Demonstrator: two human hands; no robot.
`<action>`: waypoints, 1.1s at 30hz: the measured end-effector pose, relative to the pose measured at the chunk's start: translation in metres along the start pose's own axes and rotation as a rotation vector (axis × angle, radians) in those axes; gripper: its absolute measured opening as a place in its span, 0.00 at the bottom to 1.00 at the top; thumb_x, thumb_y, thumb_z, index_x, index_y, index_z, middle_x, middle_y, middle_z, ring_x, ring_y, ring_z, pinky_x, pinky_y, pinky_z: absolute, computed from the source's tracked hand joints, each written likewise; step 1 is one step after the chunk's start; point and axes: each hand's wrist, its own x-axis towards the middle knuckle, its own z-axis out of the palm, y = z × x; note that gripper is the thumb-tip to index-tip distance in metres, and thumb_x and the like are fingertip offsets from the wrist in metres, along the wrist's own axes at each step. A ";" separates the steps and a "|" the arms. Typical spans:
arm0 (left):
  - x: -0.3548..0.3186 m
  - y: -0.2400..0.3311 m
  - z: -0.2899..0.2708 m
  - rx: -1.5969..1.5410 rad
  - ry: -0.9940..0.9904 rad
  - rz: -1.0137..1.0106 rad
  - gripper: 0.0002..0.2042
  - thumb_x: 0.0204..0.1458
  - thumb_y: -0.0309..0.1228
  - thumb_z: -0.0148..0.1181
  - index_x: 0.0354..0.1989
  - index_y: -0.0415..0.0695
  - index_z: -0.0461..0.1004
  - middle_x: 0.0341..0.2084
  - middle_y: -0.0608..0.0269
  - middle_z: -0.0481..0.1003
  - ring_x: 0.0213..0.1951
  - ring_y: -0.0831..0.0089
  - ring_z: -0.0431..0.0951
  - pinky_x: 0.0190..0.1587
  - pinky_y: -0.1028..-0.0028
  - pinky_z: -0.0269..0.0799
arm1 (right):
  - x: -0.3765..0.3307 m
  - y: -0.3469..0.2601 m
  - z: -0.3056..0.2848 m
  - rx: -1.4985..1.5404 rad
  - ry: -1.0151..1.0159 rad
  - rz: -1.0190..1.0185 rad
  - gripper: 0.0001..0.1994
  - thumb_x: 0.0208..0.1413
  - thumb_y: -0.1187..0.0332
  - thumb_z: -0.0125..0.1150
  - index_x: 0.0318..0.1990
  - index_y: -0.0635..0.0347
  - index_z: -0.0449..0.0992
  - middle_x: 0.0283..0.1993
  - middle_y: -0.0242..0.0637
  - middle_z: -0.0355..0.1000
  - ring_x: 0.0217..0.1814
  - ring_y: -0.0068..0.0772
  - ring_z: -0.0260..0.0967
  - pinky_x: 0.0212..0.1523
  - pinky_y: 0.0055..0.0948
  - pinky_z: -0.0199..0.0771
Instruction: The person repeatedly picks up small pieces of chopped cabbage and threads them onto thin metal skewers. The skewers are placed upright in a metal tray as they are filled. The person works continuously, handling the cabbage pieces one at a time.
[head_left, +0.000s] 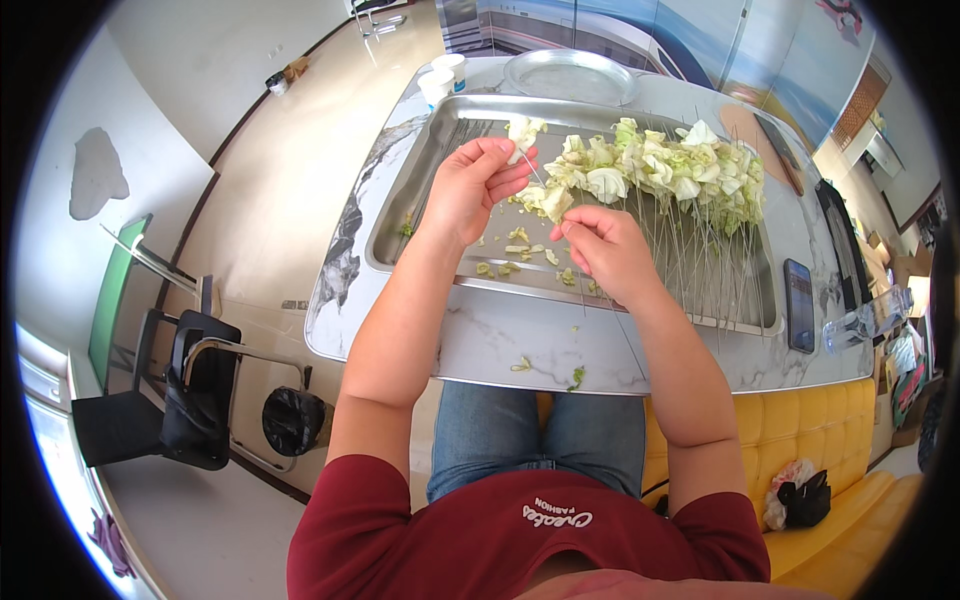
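Observation:
My left hand pinches a pale cabbage piece between thumb and fingers, above the left part of a large metal tray. My right hand is closed on a thin skewer, whose tail slants down past the table's front edge. Cabbage leaves are threaded on it just above my right fingers. The skewer's upper end points at the piece in my left hand. Many loaded cabbage skewers lie side by side in the tray, leaves at the far side and bare ends toward me.
Cabbage scraps lie in the tray, and a few on the marble-patterned table. Beyond the tray are paper cups and a round metal plate. At the right lie a knife, a phone and a plastic bottle.

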 end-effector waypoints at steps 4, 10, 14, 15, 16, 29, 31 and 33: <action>0.000 -0.001 0.003 0.060 0.020 -0.012 0.06 0.60 0.29 0.54 0.39 0.39 0.72 0.42 0.47 0.78 0.42 0.67 0.81 0.43 0.74 0.79 | 0.000 0.000 -0.001 0.043 -0.011 0.029 0.09 0.61 0.70 0.50 0.34 0.66 0.76 0.14 0.23 0.58 0.15 0.11 0.50 0.17 0.19 0.49; -0.007 -0.011 0.016 0.146 0.010 -0.030 0.05 0.59 0.31 0.56 0.38 0.42 0.72 0.42 0.51 0.78 0.44 0.69 0.80 0.44 0.75 0.76 | 0.001 0.007 0.004 0.059 0.074 -0.051 0.09 0.62 0.70 0.49 0.36 0.65 0.75 0.15 0.23 0.58 0.15 0.11 0.49 0.17 0.18 0.49; -0.010 -0.012 0.019 0.143 -0.007 0.002 0.06 0.57 0.31 0.58 0.37 0.42 0.73 0.39 0.56 0.79 0.41 0.72 0.80 0.43 0.75 0.75 | 0.001 0.007 0.004 0.097 0.129 -0.053 0.08 0.60 0.71 0.52 0.34 0.64 0.76 0.17 0.24 0.62 0.18 0.13 0.54 0.19 0.20 0.53; -0.011 -0.015 0.020 0.168 -0.027 -0.001 0.06 0.57 0.31 0.59 0.37 0.42 0.74 0.37 0.58 0.79 0.40 0.73 0.79 0.43 0.75 0.75 | 0.001 0.005 0.004 0.107 0.138 -0.052 0.08 0.60 0.71 0.52 0.34 0.63 0.76 0.17 0.24 0.62 0.18 0.13 0.54 0.19 0.20 0.53; -0.012 -0.020 0.022 0.193 -0.048 -0.004 0.06 0.56 0.31 0.60 0.37 0.43 0.74 0.36 0.60 0.79 0.38 0.74 0.79 0.43 0.75 0.75 | 0.001 0.005 0.004 0.116 0.148 -0.050 0.07 0.60 0.71 0.52 0.34 0.63 0.76 0.17 0.24 0.62 0.18 0.13 0.55 0.19 0.20 0.53; -0.014 -0.011 0.025 0.220 0.002 0.006 0.07 0.54 0.30 0.62 0.38 0.41 0.75 0.29 0.65 0.77 0.29 0.76 0.78 0.38 0.75 0.77 | 0.004 0.009 0.003 0.023 0.159 -0.136 0.08 0.61 0.71 0.52 0.38 0.63 0.79 0.18 0.23 0.62 0.20 0.12 0.54 0.20 0.18 0.52; -0.014 -0.010 0.023 0.247 -0.041 0.020 0.07 0.55 0.29 0.62 0.37 0.40 0.75 0.29 0.64 0.77 0.29 0.76 0.78 0.37 0.75 0.77 | 0.004 0.010 0.003 0.022 0.169 -0.144 0.08 0.61 0.72 0.52 0.38 0.64 0.79 0.18 0.23 0.62 0.20 0.12 0.54 0.20 0.18 0.52; -0.015 -0.011 0.024 0.247 -0.074 0.017 0.06 0.55 0.28 0.61 0.37 0.39 0.75 0.29 0.63 0.77 0.29 0.76 0.78 0.37 0.75 0.77 | 0.003 0.008 0.004 0.024 0.195 -0.136 0.08 0.61 0.72 0.52 0.37 0.64 0.78 0.18 0.24 0.62 0.19 0.12 0.54 0.20 0.18 0.52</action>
